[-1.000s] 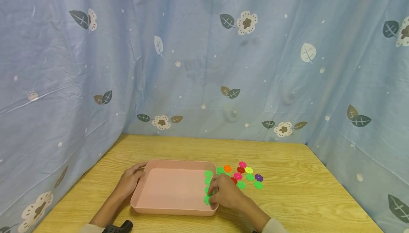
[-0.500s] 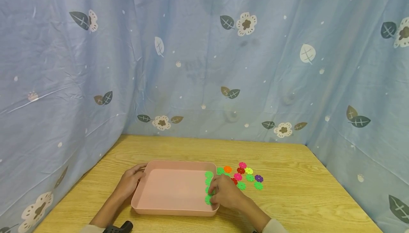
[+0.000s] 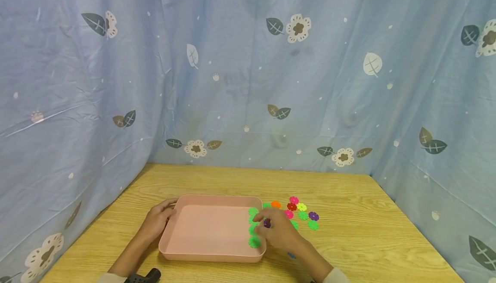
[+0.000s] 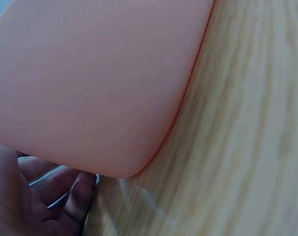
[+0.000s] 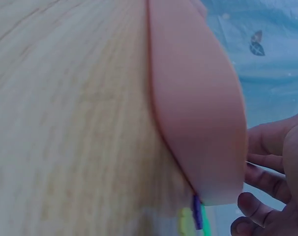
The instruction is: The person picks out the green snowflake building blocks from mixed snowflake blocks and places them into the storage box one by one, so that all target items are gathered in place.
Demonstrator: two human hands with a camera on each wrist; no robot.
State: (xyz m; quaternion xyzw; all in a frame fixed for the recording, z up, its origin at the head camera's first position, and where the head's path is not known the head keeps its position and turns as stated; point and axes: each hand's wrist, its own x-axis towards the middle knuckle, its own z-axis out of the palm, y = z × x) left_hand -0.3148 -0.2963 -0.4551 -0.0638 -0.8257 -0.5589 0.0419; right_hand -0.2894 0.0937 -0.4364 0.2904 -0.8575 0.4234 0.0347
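A pink tray (image 3: 212, 231) lies on the wooden table, with a column of green flower-shaped discs (image 3: 254, 242) along the right side of its floor. My left hand (image 3: 156, 220) grips the tray's left rim, its thumb over the edge and the other fingers outside the wall. At the right rim, my right hand (image 3: 280, 230) hovers beside the green discs with thumb and forefinger apart and nothing between them. In the right wrist view its fingers (image 5: 267, 182) are loosely bent beside the tray wall. A purple disc (image 3: 267, 223) shows through the gap behind the fingers.
Right of the tray lie more loose discs, among them an orange disc (image 3: 275, 204), a yellow disc (image 3: 302, 206) and a purple disc (image 3: 314, 216). A bit of blue (image 3: 292, 255) shows below the right wrist. A patterned blue curtain (image 3: 248, 80) encloses the table.
My right hand has lifted off the lowest green disc and shifted slightly up and right, leaving that disc in full view. The left hand and the tray have hardly moved.
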